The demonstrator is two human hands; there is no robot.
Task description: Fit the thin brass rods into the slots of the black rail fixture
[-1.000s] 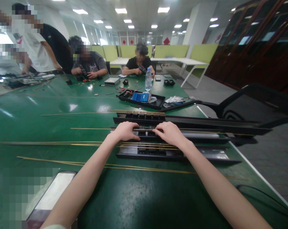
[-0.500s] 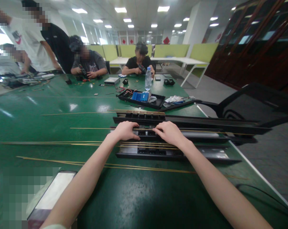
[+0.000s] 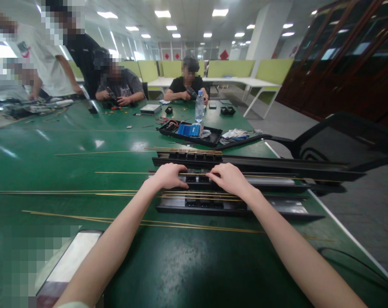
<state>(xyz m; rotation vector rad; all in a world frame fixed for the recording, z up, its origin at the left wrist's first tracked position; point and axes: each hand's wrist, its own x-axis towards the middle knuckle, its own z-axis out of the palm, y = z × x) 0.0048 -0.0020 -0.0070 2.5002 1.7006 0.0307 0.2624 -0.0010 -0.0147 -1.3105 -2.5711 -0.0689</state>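
The right hand (image 3: 228, 176) pinches a golden rod (image 3: 123, 173) over the middle black channel (image 3: 271, 187), which the left hand (image 3: 168, 176) grasps across its walls, neighbouring channels (image 3: 277, 168) crowding both sides, the rod overhanging the table edge (image 3: 341, 228), green tabletop (image 3: 232, 265) spreading left.

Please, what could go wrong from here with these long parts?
The long black trough-shaped channel lying farthest back reaches past the edge of the green table, so a bump might shift it. A thin straight gold-coloured rod passes at the right hand and could slip or bend. Other gold-coloured rods over the nearest black channel lie close to the right wrist, which might knock them.
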